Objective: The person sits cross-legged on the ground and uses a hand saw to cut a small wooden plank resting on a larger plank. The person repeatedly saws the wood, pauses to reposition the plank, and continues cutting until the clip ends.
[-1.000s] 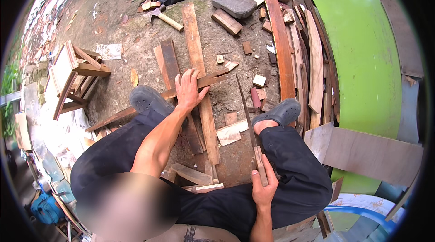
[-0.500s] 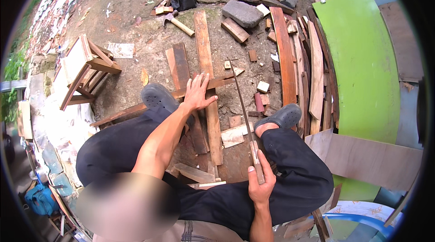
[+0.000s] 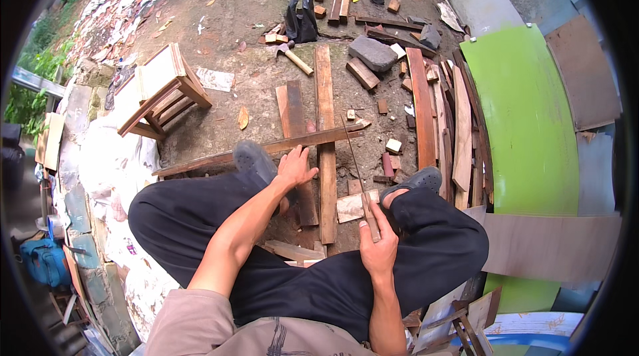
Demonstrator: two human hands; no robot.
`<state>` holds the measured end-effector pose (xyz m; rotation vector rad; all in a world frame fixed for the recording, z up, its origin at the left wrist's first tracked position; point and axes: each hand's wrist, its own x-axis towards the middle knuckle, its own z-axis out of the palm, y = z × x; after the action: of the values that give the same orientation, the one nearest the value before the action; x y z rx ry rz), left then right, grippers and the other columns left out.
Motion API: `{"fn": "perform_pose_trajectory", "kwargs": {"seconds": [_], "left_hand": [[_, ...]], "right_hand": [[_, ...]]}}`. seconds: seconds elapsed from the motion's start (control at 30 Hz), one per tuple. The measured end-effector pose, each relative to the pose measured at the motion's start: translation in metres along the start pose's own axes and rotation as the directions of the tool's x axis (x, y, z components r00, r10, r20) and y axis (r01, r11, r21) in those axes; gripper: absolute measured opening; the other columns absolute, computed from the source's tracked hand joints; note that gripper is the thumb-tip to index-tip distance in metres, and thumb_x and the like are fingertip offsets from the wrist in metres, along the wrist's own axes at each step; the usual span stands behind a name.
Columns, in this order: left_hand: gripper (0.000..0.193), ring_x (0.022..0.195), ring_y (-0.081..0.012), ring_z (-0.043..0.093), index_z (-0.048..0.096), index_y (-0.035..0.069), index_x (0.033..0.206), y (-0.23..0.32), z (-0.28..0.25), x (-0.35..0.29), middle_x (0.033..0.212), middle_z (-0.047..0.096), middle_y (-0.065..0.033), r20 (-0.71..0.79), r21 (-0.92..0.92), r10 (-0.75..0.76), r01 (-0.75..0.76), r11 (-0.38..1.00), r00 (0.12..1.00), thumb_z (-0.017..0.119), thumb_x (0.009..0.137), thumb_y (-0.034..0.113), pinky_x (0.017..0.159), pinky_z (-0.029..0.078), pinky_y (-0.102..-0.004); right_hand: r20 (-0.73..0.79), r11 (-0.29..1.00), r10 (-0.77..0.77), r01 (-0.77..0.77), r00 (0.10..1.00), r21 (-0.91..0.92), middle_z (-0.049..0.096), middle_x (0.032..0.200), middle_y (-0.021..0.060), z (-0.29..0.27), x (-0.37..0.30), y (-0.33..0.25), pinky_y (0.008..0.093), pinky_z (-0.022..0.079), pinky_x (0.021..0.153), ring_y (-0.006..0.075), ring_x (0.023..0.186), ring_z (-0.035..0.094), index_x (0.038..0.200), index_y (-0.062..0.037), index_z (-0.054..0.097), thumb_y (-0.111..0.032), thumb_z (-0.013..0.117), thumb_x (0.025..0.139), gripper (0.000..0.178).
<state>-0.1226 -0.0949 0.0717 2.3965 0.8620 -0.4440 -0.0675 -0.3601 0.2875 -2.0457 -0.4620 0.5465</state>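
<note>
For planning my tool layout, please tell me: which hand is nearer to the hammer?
Left. The left hand is below the hammer in the picture; the right hand, holding the saw, is lower and farther right.

Brown wooden strip (image 3: 303, 141), brown saw handle (image 3: 371, 221), lime-green panel (image 3: 529, 123), grey clogs (image 3: 255, 161), black trousers (image 3: 193, 213), taupe, dark-printed shirt (image 3: 190, 313)

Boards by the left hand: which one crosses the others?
The narrow strip running left to right, just beyond the left hand; the pale board and dark board beneath it run away from the camera.
</note>
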Motion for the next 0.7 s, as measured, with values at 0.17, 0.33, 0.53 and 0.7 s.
{"fn": "perform_pose_trajectory", "kwargs": {"seconds": [0.17, 0.33, 0.53, 0.7], "left_hand": [[0.081, 0.148, -0.0396, 0.036, 0.041, 0.004, 0.153, -0.015, 0.015, -0.011, 0.160, 0.035, -0.0260, -0.146, -0.060, -0.109, 0.102, 0.993, 0.983, 0.070, 0.089, 0.044, 0.121, 0.030, -0.0528], [0.084, 0.150, -0.0404, 0.030, 0.036, 0.007, 0.157, -0.029, 0.038, -0.018, 0.164, 0.029, -0.0236, -0.188, -0.042, -0.108, 0.101, 0.994, 0.976, 0.071, 0.089, 0.042, 0.121, 0.027, -0.0533], [0.084, 0.154, -0.0382, 0.022, 0.034, 0.012, 0.159, -0.028, 0.050, -0.002, 0.165, 0.025, -0.0218, -0.179, 0.003, -0.106, 0.108, 0.994, 0.978, 0.072, 0.089, 0.039, 0.123, 0.023, -0.0564], [0.088, 0.149, -0.0362, 0.030, 0.036, 0.011, 0.155, -0.034, 0.051, 0.026, 0.156, 0.037, -0.0202, -0.251, 0.108, -0.102, 0.133, 0.985, 0.963, 0.076, 0.086, 0.048, 0.118, 0.025, -0.0556]], "right_hand": [[0.063, 0.996, 0.051, -0.046, 0.997, -0.072, 0.070, 0.124, 0.0257, 0.007, 0.003, 0.011, 0.0366, 0.050, 0.100, 0.0319, 0.117, 0.069, 0.138, 0.0013, 0.062, -0.012, 0.064, 0.093, 0.047], [0.062, 0.996, 0.031, -0.026, 0.998, -0.087, 0.071, 0.125, 0.0214, 0.013, 0.006, 0.022, 0.0350, 0.050, 0.100, 0.0279, 0.115, 0.070, 0.136, 0.0022, 0.063, -0.010, 0.065, 0.093, 0.045], [-0.011, 0.999, 0.051, -0.051, 0.999, 0.014, 0.069, 0.131, 0.0171, 0.015, 0.015, 0.036, 0.0322, 0.049, 0.101, 0.0214, 0.117, 0.066, 0.137, 0.0043, 0.062, -0.005, 0.064, 0.094, 0.044], [-0.078, 0.974, 0.210, -0.202, 0.975, 0.102, 0.067, 0.127, 0.0155, 0.009, 0.017, 0.061, 0.0319, 0.047, 0.097, 0.0206, 0.111, 0.063, 0.138, 0.0051, 0.060, -0.005, 0.063, 0.095, 0.044]]}}
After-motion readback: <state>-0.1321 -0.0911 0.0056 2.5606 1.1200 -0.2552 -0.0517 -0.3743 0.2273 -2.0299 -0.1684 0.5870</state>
